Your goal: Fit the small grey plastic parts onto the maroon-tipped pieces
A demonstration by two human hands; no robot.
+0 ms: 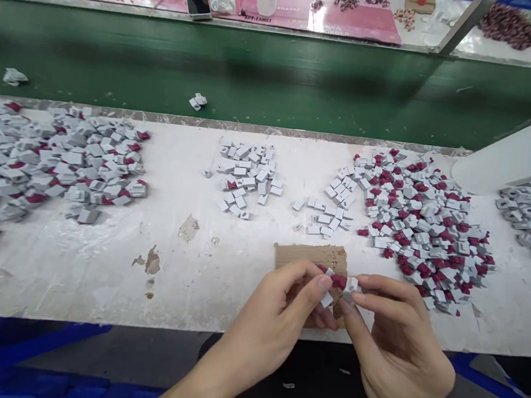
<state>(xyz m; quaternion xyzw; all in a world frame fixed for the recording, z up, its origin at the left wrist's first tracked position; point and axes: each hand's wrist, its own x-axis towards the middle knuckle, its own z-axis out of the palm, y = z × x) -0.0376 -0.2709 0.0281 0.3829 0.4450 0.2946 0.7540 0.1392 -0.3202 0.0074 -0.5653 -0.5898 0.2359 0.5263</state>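
Observation:
Between my two hands, over a piece of brown cardboard [307,255], is a small dark red plastic part [338,281]. My left hand [286,304] pinches the red part, with white-grey bits showing at its fingers. At the right end of the red part, a small white-grey plastic piece [353,286] sits between the thumb and fingers of my right hand [395,337]. Whether the two pieces are joined or only touching I cannot tell. Just beyond the cardboard lie loose white-grey pieces [327,219].
Piles of white-grey and red parts lie at right [425,221] and left [72,158]; a white-grey cluster [249,172] sits between. A white container [514,151] leans in at right. Behind runs a green conveyor belt [277,78], then another bench with a phone [199,7].

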